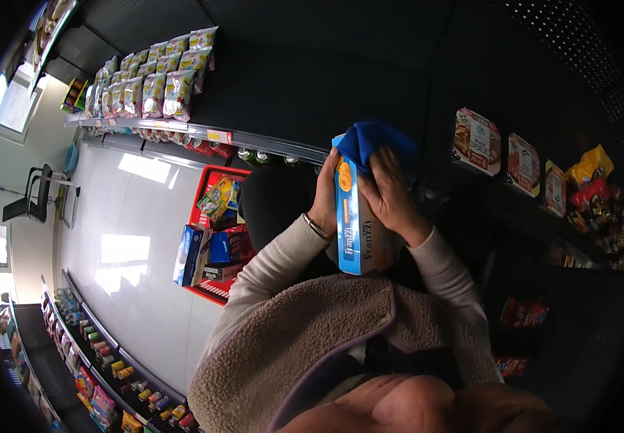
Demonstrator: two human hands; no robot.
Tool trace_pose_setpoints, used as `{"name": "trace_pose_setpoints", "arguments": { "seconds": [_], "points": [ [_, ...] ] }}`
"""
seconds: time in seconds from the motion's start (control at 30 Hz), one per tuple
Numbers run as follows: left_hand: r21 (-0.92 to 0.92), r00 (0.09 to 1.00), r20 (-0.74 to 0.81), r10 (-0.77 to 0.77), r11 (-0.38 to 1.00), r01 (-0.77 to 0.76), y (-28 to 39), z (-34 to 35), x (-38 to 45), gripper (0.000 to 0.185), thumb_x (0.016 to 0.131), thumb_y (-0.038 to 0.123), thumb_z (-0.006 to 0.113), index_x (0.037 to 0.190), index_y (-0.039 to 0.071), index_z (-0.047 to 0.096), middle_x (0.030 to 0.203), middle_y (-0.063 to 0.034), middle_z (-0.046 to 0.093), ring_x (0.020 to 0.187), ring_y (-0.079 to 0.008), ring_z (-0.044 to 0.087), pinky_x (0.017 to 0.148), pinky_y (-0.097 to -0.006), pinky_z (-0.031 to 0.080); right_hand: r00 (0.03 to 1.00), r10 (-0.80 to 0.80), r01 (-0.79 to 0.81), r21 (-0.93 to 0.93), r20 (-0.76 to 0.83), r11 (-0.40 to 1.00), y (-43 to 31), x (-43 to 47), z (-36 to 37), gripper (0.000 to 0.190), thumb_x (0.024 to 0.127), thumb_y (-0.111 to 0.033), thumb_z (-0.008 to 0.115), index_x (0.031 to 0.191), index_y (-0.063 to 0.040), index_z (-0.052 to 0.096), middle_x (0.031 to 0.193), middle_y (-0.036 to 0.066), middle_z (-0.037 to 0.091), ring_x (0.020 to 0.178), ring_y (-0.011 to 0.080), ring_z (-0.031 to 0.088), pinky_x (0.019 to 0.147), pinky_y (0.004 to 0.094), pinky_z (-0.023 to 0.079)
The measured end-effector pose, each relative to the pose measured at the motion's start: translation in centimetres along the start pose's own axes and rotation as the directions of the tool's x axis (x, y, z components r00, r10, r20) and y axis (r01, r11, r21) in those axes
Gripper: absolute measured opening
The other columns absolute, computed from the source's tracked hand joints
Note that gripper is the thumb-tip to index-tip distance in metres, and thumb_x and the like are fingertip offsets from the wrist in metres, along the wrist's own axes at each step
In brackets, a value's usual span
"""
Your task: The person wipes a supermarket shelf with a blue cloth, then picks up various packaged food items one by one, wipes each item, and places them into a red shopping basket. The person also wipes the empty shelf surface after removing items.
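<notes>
A blue and white Franzzi snack box (349, 227) is held up in front of my chest, before a dark shelf. My left hand (325, 196) grips its left side, thumb near the upper corner. Pressed over the box's top end is a blue cloth (369, 142), bunched under the fingers of my right hand (389, 196). That hand also rests against the box's right-hand face. Part of this face is hidden by my right hand and forearm.
Beside my leg on the floor stands a red basket (204, 294) holding several boxes and packets. Snack bags (178, 93) line the black shelf (312, 81) at upper left. Packaged meal boxes (477, 140) and colourful bags (593, 189) sit on the right. A chair (41, 195) stands farther off.
</notes>
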State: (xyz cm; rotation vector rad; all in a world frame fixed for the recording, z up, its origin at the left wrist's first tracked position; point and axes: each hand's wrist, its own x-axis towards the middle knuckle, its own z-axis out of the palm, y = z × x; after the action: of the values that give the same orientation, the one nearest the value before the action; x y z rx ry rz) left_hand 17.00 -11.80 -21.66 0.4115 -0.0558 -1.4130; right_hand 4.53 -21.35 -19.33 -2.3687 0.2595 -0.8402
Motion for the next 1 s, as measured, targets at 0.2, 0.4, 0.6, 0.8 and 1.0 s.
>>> {"name": "trace_pose_setpoints", "arguments": {
  "seconds": [0.2, 0.4, 0.6, 0.8, 1.0],
  "points": [
    [0.221, 0.967, -0.127, 0.222, 0.956, -0.191, 4.2, 0.2, 1.0, 0.071, 0.101, 0.066, 0.049, 0.143, 0.008, 0.056, 0.131, -0.0165, 0.067, 0.117, -0.0274, 0.068, 0.098, -0.0466, 0.059, 0.988, 0.034, -0.074, 0.265, 0.153, 0.961, -2.7, -6.1, 0.8, 0.073, 0.103, -0.036, 0.063, 0.155, 0.004, 0.032, 0.146, 0.027, 0.047, 0.135, 0.0401, 0.05, 0.111, 0.051, 0.042],
    [0.333, 0.898, -0.08, 0.432, 0.861, -0.384, 3.9, 0.5, 2.8, 0.058, 0.106, 0.058, 0.048, 0.127, 0.005, 0.061, 0.106, -0.0083, 0.071, 0.093, -0.0199, 0.072, 0.083, -0.0344, 0.061, 0.929, 0.342, -0.344, 0.662, 0.139, 0.666, -2.4, -8.9, 2.2, 0.072, 0.099, -0.032, 0.07, 0.154, 0.0, 0.036, 0.134, 0.02, 0.057, 0.126, 0.0317, 0.059, 0.106, 0.0471, 0.051],
    [0.102, 0.985, -0.077, 0.155, 0.984, -0.147, 3.4, -1.1, 1.3, 0.048, 0.108, 0.045, 0.053, 0.135, 0.006, 0.059, 0.124, -0.0126, 0.074, 0.104, -0.0249, 0.076, 0.09, -0.0389, 0.063, 0.896, 0.421, -0.194, 0.978, 0.144, 0.076, -0.5, -9.6, 0.8, 0.065, 0.101, -0.016, 0.061, 0.16, -0.006, 0.033, 0.151, 0.015, 0.051, 0.141, 0.0242, 0.05, 0.116, 0.041, 0.044],
    [0.247, 0.982, -0.075, 0.173, 0.958, -0.15, 2.6, -2.1, 0.6, 0.05, 0.11, 0.047, 0.049, 0.134, 0.004, 0.06, 0.122, -0.0133, 0.074, 0.102, -0.024, 0.076, 0.088, -0.0353, 0.063, 0.968, 0.25, -0.238, 0.439, 0.031, 0.867, -1.7, -9.1, -0.8, 0.051, 0.103, -0.017, 0.059, 0.147, 0.007, 0.046, 0.139, 0.025, 0.056, 0.131, 0.0328, 0.056, 0.111, 0.0438, 0.044],
    [0.467, 0.987, -0.056, 0.153, 0.877, -0.11, -2.3, -0.5, -1.7, 0.047, 0.106, 0.034, 0.063, 0.136, -0.001, 0.052, 0.126, -0.0125, 0.069, 0.112, -0.0214, 0.07, 0.099, -0.0357, 0.058, 0.977, 0.209, -0.208, 0.316, 0.029, 0.926, 0.2, -4.0, -2.6, 0.06, 0.108, -0.028, 0.057, 0.153, 0.006, 0.035, 0.134, 0.023, 0.059, 0.116, 0.0281, 0.065, 0.099, 0.0367, 0.054]
  ]
}}
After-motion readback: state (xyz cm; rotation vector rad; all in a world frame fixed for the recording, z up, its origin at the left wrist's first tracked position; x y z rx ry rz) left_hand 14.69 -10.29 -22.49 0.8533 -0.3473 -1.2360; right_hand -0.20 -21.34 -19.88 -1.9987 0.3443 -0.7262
